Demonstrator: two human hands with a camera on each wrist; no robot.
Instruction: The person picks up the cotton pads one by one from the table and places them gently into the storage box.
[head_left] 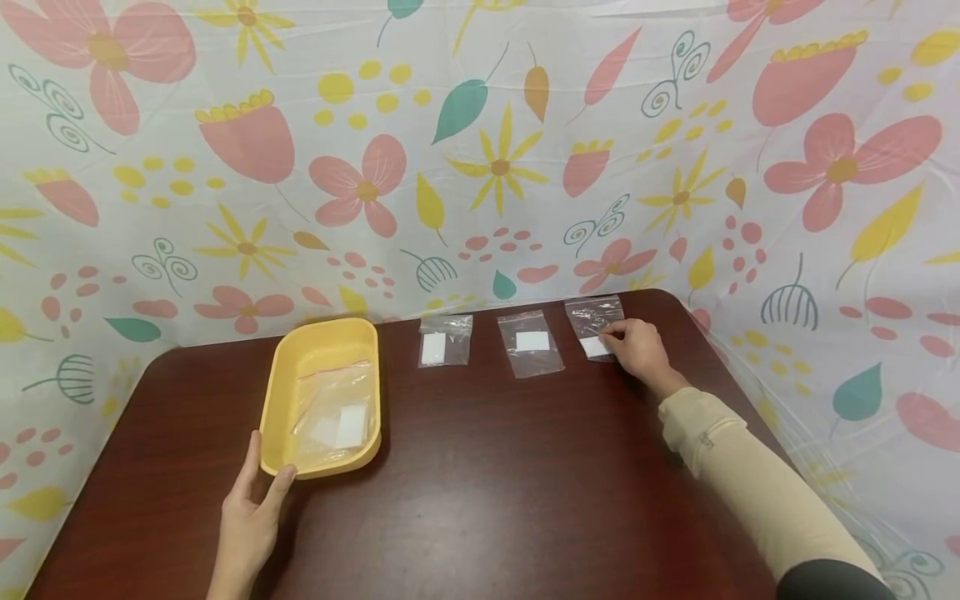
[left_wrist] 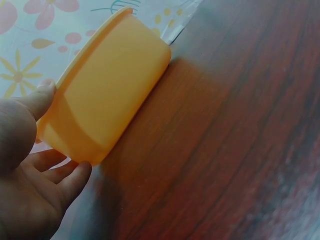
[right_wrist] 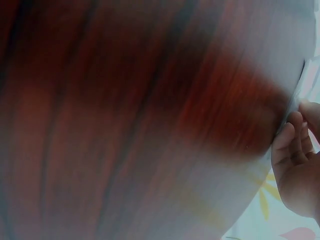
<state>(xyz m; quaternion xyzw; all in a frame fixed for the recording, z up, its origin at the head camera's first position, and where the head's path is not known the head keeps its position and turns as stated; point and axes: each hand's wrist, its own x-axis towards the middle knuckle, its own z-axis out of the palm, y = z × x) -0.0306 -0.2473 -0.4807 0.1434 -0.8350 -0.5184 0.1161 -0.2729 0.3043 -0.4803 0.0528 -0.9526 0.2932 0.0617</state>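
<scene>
In the head view, the right hand (head_left: 639,352) pinches the rightmost clear bag (head_left: 591,315) in its fingers, two more bags (head_left: 542,360) to their left. In the left wrist view, the left hand (left_wrist: 32,185) clamps the yellow tray (left_wrist: 102,92) between fingers and thumb; uneven pressure could tip it. In the right wrist view, the right fingers bunch near the edge of the surface (right_wrist: 225,115), where too thin a pinch might let the slick bag slip.

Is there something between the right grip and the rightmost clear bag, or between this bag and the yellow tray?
Nothing visible separates the right grip from the rightmost clear bag; they touch. Toward the yellow tray, two other bags lie between, on the table.
</scene>
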